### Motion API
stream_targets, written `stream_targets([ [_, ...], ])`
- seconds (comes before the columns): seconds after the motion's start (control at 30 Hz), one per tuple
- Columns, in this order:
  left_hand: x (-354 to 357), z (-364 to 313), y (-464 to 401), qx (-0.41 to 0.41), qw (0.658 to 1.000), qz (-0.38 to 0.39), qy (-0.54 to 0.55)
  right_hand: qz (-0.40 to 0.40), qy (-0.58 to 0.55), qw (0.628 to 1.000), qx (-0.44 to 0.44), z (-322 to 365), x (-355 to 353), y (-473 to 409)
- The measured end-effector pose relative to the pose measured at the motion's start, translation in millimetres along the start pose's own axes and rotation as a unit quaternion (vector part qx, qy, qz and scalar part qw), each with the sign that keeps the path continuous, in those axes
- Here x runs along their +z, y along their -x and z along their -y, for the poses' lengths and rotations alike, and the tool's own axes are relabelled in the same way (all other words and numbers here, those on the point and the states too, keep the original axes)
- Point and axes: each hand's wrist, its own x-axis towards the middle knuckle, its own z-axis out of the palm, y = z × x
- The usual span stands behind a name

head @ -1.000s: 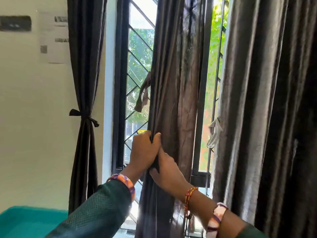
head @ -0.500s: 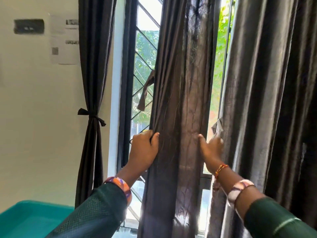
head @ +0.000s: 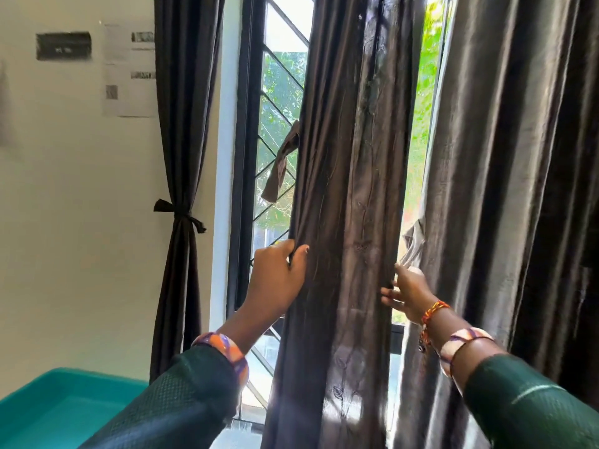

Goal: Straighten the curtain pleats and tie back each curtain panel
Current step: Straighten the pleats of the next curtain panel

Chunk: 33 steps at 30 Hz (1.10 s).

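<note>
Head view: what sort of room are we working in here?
Probably a room in a home or hostel: dark curtain panels hang at a grilled window, printed notices are stuck on the wall, and a teal tub sits below.

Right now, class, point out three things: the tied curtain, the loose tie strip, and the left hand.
Tied curtain (head: 181,218), head view: on the knotted tie at its waist.
Tie strip (head: 281,166), head view: mid-strip, hanging before the window.
Left hand (head: 278,273), head view: back of the hand.
</note>
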Motion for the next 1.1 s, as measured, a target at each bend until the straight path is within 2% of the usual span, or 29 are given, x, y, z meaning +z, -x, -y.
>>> stream_targets([
  [0.13, 1, 0, 0, 0.007, 1.000, 0.006, 0.023, 0.025, 0.079, 0.996, -0.020, -10, 4, -19],
  [0.43, -4, 1, -2, -0.020, 1.000, 0.018, 0.009, 0.051, 0.054, 0.994, -0.079, -7, -1, 0],
  [0.57, 2, 9, -5, -0.027, 0.999, 0.028, 0.001, 0.007, 0.024, 0.996, -0.091, -2, -9, 2],
  [0.63, 7, 8, -4, -0.016, 1.000, 0.024, -0.003, 0.014, 0.028, 0.995, -0.091, 1, -10, -2],
  [0.83, 6, -9, 5, 0.038, 0.999, 0.003, 0.035, -0.043, 0.096, 0.992, -0.076, 7, -1, -21],
  [1.1, -5, 9, 0, 0.024, 0.999, 0.006, 0.024, 0.032, 0.094, 0.994, -0.052, 7, 12, -31],
])
